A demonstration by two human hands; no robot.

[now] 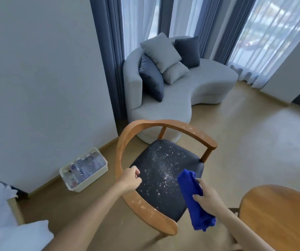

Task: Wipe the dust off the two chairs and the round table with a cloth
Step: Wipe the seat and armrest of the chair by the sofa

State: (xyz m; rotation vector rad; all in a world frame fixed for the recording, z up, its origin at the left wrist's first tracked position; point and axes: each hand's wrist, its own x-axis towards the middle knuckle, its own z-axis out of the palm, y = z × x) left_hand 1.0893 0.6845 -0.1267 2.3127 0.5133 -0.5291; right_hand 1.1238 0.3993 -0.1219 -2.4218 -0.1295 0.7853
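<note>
Head view: we face the dusty chair (165, 171).
Left hand (130, 180): curled at the armrest, maybe steadying; grip unclear.
Right hand (206, 197): clamps the cloth (192, 194), ready for wiping.

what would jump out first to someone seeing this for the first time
The bright blue cloth, gripped in the right hand low in the middle. Just behind it, white dust specks cover the black seat of the curved wooden armchair. The left hand hovers curled over its near armrest.
</note>
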